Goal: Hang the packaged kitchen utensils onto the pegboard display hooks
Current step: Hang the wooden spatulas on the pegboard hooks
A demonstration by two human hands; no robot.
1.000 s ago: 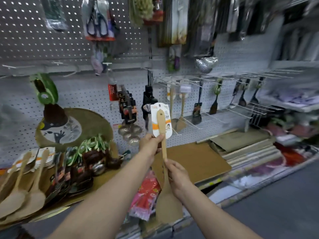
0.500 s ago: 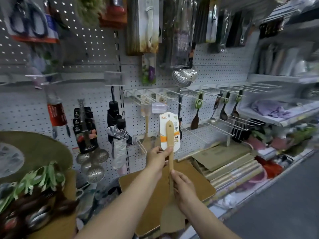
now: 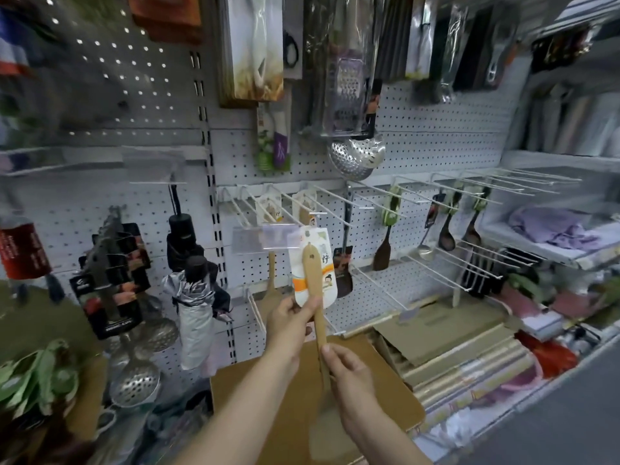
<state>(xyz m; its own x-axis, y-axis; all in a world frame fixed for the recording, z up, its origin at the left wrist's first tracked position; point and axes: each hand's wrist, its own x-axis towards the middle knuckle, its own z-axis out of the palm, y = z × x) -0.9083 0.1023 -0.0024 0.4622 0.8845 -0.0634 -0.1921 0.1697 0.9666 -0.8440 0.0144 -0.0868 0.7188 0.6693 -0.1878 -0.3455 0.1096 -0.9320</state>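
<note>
Upright, wooden spatula [image 3: 313, 290] pinched between left hand [image 3: 289, 322] and right hand [image 3: 347, 374].

We list, at nine o'clock, folded umbrellas [image 3: 193, 290] beside perforated metal skimmers [image 3: 136, 380]; at twelve, a boxed grater [image 3: 349, 92] above a steel colander ladle [image 3: 357, 157]; at four, stacked flat cardboard [image 3: 446, 344]; at three, lilac cloth [image 3: 553, 224] on a shelf [image 3: 550, 253].

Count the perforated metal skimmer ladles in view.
4: one skimmer hangs high under the grater; three cluster low left beside the umbrella. Others may be hidden.
</note>
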